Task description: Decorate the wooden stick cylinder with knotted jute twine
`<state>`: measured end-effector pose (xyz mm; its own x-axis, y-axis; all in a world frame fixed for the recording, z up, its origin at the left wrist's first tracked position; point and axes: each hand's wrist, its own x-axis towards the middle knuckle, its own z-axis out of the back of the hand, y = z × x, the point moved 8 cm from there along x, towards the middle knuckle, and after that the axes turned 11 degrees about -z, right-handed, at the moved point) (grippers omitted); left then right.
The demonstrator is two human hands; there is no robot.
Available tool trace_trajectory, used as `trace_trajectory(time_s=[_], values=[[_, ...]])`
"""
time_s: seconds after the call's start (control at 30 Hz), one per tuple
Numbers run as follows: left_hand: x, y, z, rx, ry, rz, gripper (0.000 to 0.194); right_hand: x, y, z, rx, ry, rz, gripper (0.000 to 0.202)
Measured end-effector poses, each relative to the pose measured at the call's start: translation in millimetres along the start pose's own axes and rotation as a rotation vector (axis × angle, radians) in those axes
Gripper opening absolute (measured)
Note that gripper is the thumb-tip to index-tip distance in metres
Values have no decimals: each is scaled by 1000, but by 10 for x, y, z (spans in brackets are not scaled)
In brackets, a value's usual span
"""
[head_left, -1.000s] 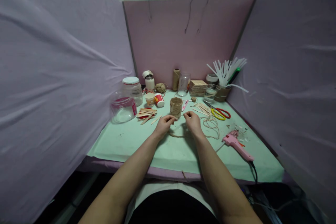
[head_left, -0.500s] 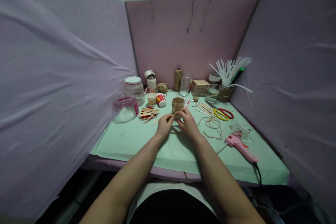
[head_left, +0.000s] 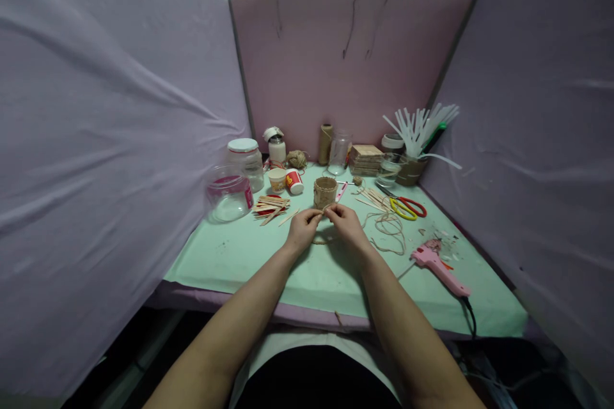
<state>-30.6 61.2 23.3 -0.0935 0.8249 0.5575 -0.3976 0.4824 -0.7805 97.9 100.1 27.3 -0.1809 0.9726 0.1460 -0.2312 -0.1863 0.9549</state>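
Twine (head_left: 322,241) is pinched between the fingertips of the left hand (head_left: 306,227) and the right hand (head_left: 342,220), nearly meeting just in front of a twine-wrapped cup (head_left: 325,193) on a green-covered desk (head_left: 268,255). Loose cord (head_left: 391,223) lies to the right, near scissors (head_left: 405,207) (one handle loop yellow, the other red) and a pink glue gun (head_left: 440,268).

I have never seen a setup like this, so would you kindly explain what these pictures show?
There is no robot: the left hand and right hand belong to the person wearing the camera. Every picture comes from that head camera, looking forward and down. The fingertips seem to pinch twine, which curves below them. Just beyond is a brown cup. The pale green surface also bears scissors, a pink glue gun and a white-lidded jar.
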Motion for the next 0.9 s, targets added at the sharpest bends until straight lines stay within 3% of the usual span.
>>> trace_trajectory(time_s=[0.1, 0.4, 0.63, 0.9], values=[[-4, 5, -21, -6, 21, 1, 19, 18, -64, -7, 70, 21, -65, 28], [-24, 66, -69, -43, 49, 19, 22, 17, -52, 46, 40, -56, -38, 29], [-26, 71, -107, -104, 77, 52, 23, 3, -77, 45, 134, -19, -66, 28], [-27, 105, -132, -112, 107, 93, 26, 38, -52, 63, 155, -60, -1, 28]])
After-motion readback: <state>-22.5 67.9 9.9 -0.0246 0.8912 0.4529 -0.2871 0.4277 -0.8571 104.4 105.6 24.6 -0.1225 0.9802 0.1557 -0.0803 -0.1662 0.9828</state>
